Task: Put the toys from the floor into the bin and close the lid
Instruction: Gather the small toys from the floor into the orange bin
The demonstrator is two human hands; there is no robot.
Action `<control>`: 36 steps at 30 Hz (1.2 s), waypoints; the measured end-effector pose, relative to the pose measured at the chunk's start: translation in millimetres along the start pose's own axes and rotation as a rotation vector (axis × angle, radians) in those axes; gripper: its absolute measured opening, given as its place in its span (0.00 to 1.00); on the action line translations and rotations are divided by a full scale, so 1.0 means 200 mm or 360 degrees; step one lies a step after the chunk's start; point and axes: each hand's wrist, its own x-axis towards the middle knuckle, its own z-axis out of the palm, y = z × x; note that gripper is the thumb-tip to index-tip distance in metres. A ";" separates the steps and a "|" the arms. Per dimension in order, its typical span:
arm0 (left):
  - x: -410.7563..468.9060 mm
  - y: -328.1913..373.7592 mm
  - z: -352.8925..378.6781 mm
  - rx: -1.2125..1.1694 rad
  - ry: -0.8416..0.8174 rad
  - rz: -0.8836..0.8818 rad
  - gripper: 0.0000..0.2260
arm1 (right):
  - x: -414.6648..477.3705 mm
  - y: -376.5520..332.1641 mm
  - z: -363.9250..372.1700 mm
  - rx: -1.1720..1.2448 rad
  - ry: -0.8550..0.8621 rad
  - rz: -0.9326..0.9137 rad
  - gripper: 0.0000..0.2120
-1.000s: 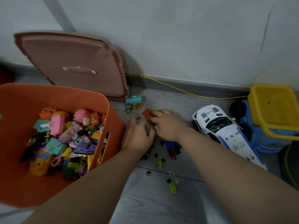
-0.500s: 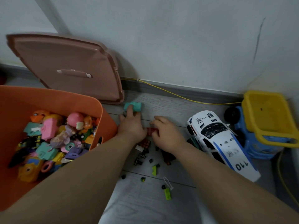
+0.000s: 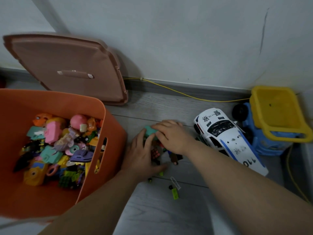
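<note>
An orange bin [image 3: 111,131] stands open at the left, filled with several colourful toys. Its pink lid [image 3: 67,68] leans against the wall behind it. On the floor right of the bin, my left hand [image 3: 142,153] and my right hand [image 3: 172,136] cup a small pile of toy pieces between them. A teal toy [image 3: 149,130] is pressed between the fingers of both hands. Dark blocks [image 3: 155,152] show under the hands. A green brick [image 3: 175,194] and small bits lie loose nearer to me.
A white police toy car [image 3: 225,136] lies right of my right hand. Beyond it stands a blue toy truck with a yellow tipper [image 3: 277,112]. A yellow cable [image 3: 186,94] runs along the skirting board. Grey floor boards lie in front.
The teal toy has come from near the lid toward me, into the pile. Both hands have drawn back with it and closed around the pieces.
</note>
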 end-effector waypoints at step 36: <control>-0.09 0.02 0.17 0.0117 0.0308 -0.0076 0.19 | -0.36 -0.01 0.17 -0.0695 -0.0033 -0.0296 0.31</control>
